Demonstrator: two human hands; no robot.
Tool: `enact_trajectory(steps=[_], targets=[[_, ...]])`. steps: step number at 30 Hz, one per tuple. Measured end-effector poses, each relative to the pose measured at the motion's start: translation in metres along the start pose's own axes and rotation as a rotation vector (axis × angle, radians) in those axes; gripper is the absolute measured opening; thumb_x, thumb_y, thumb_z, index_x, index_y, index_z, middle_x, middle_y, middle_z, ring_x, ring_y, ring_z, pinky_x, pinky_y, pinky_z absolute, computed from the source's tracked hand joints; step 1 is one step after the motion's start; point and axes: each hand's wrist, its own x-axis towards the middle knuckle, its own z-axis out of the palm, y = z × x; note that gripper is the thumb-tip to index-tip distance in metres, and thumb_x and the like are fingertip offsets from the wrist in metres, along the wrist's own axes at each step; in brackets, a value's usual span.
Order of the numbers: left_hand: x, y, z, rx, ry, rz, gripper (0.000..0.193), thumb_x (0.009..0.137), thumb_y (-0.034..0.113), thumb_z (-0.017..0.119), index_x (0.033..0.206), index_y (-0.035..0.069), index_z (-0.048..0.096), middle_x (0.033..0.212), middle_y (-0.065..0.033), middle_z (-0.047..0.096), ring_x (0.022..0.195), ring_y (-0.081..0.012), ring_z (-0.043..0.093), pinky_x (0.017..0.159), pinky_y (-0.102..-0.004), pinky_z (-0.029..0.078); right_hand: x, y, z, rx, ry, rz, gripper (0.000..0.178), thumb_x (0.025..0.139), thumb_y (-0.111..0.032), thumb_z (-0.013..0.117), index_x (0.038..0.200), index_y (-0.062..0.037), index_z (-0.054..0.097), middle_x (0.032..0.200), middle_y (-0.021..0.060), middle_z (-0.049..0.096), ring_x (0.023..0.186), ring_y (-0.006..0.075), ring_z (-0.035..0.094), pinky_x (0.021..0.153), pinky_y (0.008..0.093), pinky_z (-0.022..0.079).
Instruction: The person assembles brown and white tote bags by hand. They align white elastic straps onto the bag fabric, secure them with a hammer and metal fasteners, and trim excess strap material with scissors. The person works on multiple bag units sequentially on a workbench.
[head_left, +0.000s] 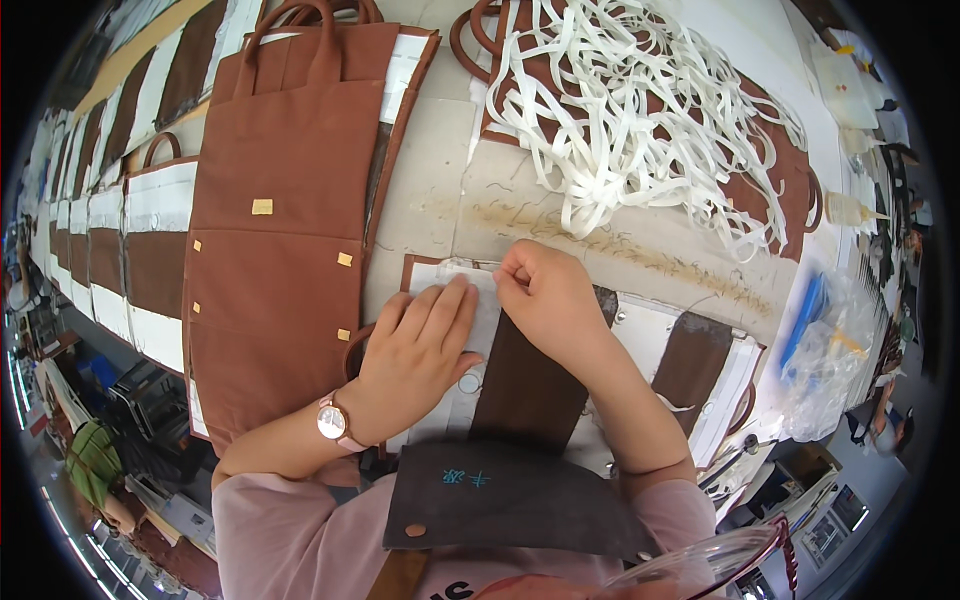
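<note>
In front of me lies a flat bag panel (pixel 530 385) in white and dark brown bands, with reddish-brown trim along its far edge. My left hand (pixel 420 340) rests on a white band of it, fingers stretched out and pointing away from me; a watch is on that wrist. Beside those fingertips, my right hand (pixel 545 300) is closed in a pinch at the panel's far edge. What sits between its thumb and finger is hidden. A round metal snap (pixel 470 381) shows by my left thumb.
Left of my hands lies a stack of reddish-brown handbags (pixel 280 180). A tangled heap of white tape (pixel 640 110) covers more brown pieces at the far right. Striped panels (pixel 110 240) line the left side. At the right edge are clear plastic bags (pixel 830 350) and a glue bottle (pixel 855 212).
</note>
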Motion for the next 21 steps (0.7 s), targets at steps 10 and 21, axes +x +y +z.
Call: enact_trajectory(steps=[10, 21], targets=[[0.0014, -0.0007, -0.0021, 0.038, -0.008, 0.007, 0.072, 0.080, 0.040, 0.071, 0.135, -0.004, 0.054, 0.140, -0.0148, 0.048, 0.119, -0.0250, 0.049, 0.099, -0.0406, 0.040, -0.0010, 0.0024, 0.0005, 0.021, 0.003, -0.063, 0.010, 0.083, -0.004, 0.062, 0.077, -0.0006, 0.054, 0.071, 0.0161, 0.060, 0.069, 0.0358, 0.060, 0.063, 0.0449, 0.047], [0.0037, -0.0011, -0.0017, 0.018, -0.016, -0.006, 0.073, 0.080, 0.039, 0.072, 0.135, -0.004, 0.052, 0.139, -0.0157, 0.051, 0.117, -0.0263, 0.050, 0.099, -0.0427, 0.040, -0.0015, 0.0029, 0.0046, -0.043, 0.039, -0.107, 0.010, 0.083, -0.004, 0.062, 0.078, -0.0002, 0.054, 0.073, 0.0177, 0.061, 0.071, 0.0382, 0.061, 0.064, 0.0468, 0.047]])
